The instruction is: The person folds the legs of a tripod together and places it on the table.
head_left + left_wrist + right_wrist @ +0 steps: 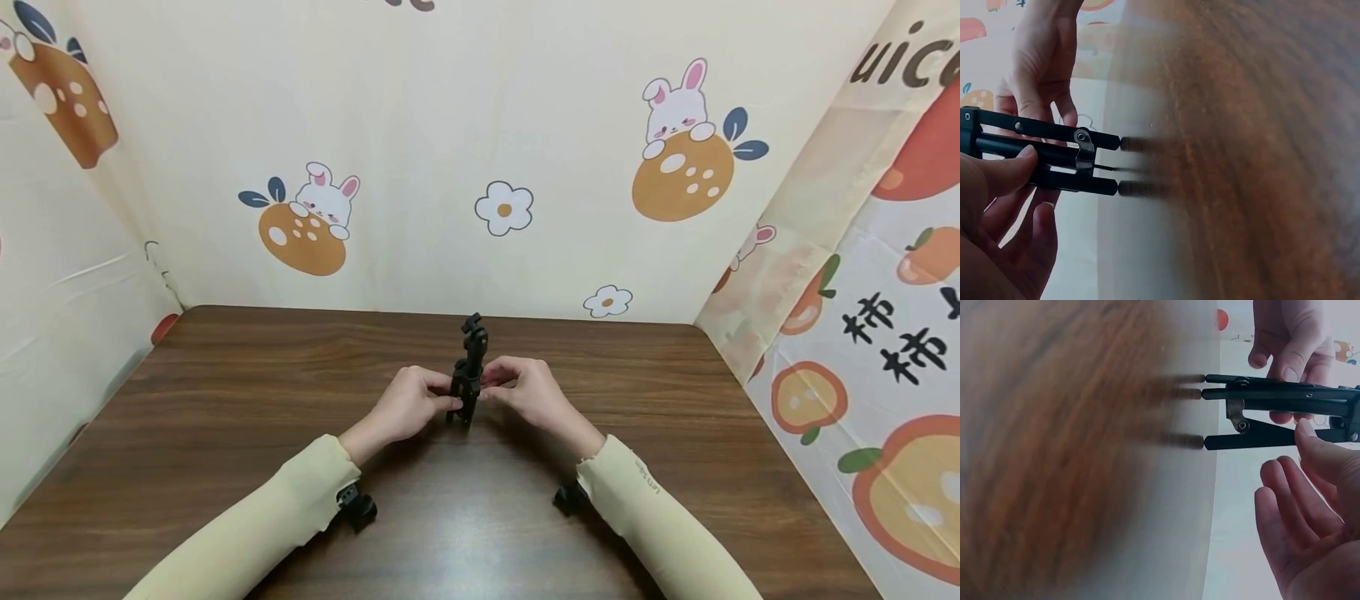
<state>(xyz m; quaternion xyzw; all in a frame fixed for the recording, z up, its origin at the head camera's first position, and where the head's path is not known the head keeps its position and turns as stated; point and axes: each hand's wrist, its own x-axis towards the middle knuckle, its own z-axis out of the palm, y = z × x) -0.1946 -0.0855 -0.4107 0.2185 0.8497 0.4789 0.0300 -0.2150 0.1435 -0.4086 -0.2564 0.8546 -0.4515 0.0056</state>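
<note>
A small black tripod [467, 379] stands upright on the brown table, a clamp-like head at its top. From the left side my left hand [408, 404] pinches a leg, its thumb on the black bar [1054, 153] in the left wrist view. On the other side my right hand [528, 390] has its thumb against a leg [1260, 439], seen in the right wrist view, with the other fingers loosely bent behind. The legs are close together, their tips at the tabletop, and a metal bracket [1085, 149] joins them.
The wooden table [262, 375] ends at a cream curtain [420, 125] printed with rabbits, fruit and flowers, and printed cloth hangs at both sides. A black wrist camera [356, 507] sits under the left sleeve, another [570, 498] beside the right.
</note>
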